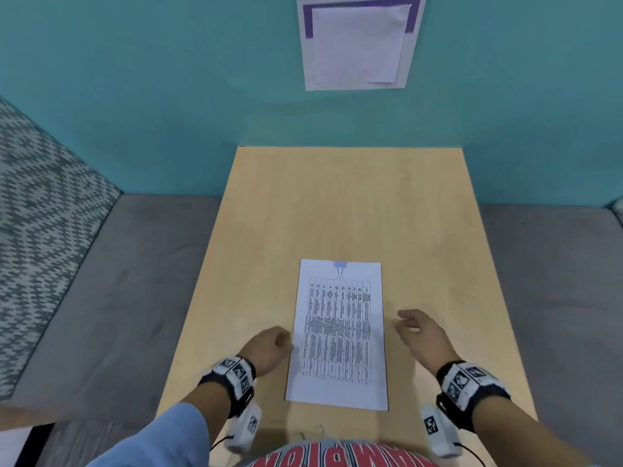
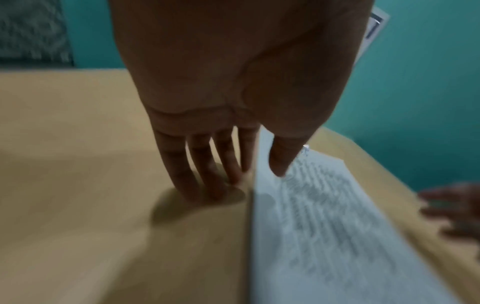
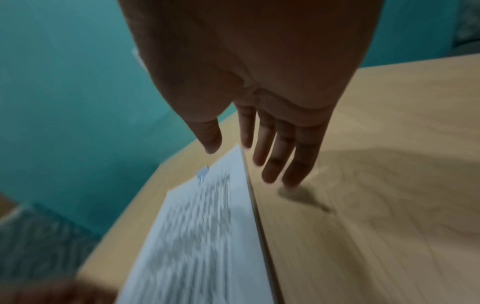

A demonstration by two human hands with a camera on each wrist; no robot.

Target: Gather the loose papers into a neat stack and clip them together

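Paper stack point(image 1: 338, 335) squared, laid flat near front of desk point(image 1: 421, 210) — binder clip point(image 1: 339, 266) fixed at far edge. Left hand point(image 1: 269, 348) set beside left edge, right hand point(image 1: 421, 332) beside right edge — fingers relaxed, nothing held.

Your left hand point(image 1: 269, 345) hangs palm-down at the end of a blue-sleeved forearm, its fingers point(image 2: 182, 164) straight, close together and pointing downward, the thumb set slightly apart. Your right hand point(image 1: 421, 332) reaches forward, bare-armed, fingers point(image 3: 285, 152) extended and loosely spread. Both wrists wear marker-covered camera bands, and neither hand holds anything.
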